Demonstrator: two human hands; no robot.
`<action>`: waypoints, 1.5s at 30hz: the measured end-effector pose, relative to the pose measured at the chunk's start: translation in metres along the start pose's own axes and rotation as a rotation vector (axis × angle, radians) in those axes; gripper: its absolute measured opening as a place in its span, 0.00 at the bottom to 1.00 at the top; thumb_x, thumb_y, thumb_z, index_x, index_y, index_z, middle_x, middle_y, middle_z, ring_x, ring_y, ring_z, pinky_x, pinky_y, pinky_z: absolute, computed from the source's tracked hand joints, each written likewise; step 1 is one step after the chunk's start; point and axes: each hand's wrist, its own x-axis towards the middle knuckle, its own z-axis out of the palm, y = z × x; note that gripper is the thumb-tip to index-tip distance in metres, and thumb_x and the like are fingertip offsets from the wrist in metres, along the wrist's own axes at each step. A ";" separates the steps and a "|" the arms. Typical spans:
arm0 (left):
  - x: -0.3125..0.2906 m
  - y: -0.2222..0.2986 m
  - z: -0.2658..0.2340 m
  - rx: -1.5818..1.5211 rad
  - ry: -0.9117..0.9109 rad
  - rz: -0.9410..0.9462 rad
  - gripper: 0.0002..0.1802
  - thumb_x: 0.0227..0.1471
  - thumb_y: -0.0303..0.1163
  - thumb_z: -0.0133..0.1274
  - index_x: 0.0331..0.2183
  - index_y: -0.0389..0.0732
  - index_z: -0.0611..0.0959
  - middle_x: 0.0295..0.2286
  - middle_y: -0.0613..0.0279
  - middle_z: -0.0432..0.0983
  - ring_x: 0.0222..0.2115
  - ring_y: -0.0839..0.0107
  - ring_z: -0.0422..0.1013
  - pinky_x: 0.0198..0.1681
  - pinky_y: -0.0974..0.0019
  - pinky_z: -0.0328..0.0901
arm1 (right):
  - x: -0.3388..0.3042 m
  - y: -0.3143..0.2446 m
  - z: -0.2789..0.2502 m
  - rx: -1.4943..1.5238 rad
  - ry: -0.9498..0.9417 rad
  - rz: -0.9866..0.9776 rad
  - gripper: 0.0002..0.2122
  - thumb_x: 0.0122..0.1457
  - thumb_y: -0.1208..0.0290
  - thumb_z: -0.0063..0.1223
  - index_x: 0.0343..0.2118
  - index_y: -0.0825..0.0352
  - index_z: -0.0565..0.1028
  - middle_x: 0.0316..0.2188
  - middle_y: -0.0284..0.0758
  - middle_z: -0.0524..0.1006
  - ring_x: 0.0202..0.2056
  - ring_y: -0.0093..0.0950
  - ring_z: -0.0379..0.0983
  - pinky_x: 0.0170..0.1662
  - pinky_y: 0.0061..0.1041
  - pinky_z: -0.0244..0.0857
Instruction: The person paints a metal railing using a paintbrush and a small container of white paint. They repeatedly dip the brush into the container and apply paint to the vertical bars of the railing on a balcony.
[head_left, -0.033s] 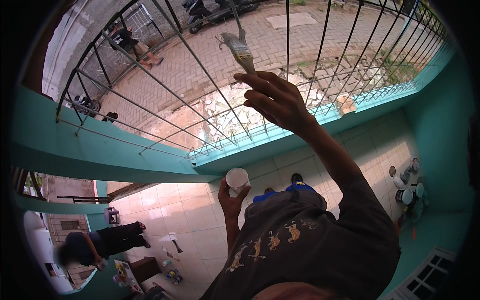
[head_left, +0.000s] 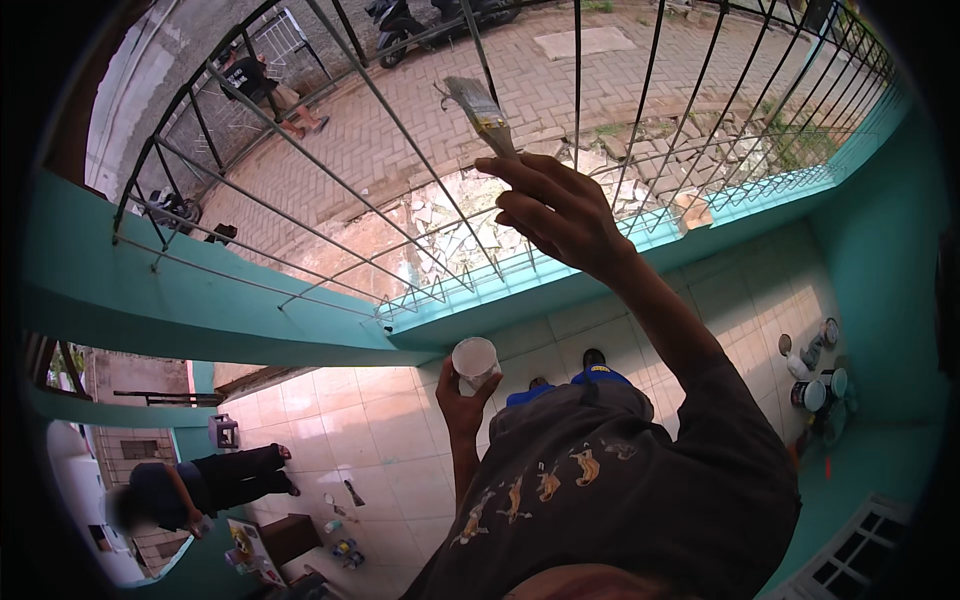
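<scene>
Head view caught the right hand pinching a paintbrush up against the dark railing bars, left hand wrapped around a small white cup lower down, with painting seemingly midway and bars left to coat.

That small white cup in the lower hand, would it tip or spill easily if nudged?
Probably. The white cup looks small and light, held only by the left hand's fingertips, so a bump could tilt it. Its top is open, so any contents might spill.
</scene>
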 end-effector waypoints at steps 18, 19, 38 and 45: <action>0.005 0.000 0.001 0.006 -0.011 -0.002 0.35 0.36 0.29 0.74 0.48 0.37 0.77 0.41 0.57 0.78 0.45 0.64 0.73 0.52 0.58 0.65 | -0.014 0.015 0.003 0.084 0.067 0.083 0.11 0.53 0.73 0.64 0.34 0.66 0.71 0.52 0.39 0.75 0.42 0.35 0.78 0.37 0.30 0.75; 0.006 0.000 0.001 0.002 -0.016 0.000 0.35 0.36 0.29 0.74 0.48 0.37 0.76 0.41 0.57 0.78 0.45 0.64 0.73 0.52 0.58 0.65 | -0.017 0.010 0.005 0.043 0.018 0.066 0.12 0.51 0.72 0.65 0.33 0.66 0.71 0.52 0.38 0.75 0.41 0.35 0.78 0.35 0.30 0.75; 0.003 -0.003 0.000 0.006 -0.001 -0.001 0.36 0.36 0.30 0.74 0.48 0.37 0.77 0.41 0.57 0.78 0.45 0.64 0.73 0.51 0.59 0.66 | -0.014 0.019 -0.010 0.201 0.247 0.198 0.08 0.57 0.81 0.56 0.38 0.69 0.71 0.48 0.45 0.77 0.42 0.36 0.79 0.41 0.29 0.76; 0.003 0.002 0.000 0.009 -0.003 -0.004 0.35 0.36 0.30 0.74 0.47 0.37 0.77 0.41 0.57 0.78 0.44 0.64 0.73 0.51 0.59 0.66 | -0.030 -0.010 0.004 0.196 0.048 0.167 0.09 0.54 0.76 0.62 0.33 0.67 0.72 0.47 0.42 0.78 0.39 0.36 0.79 0.36 0.31 0.75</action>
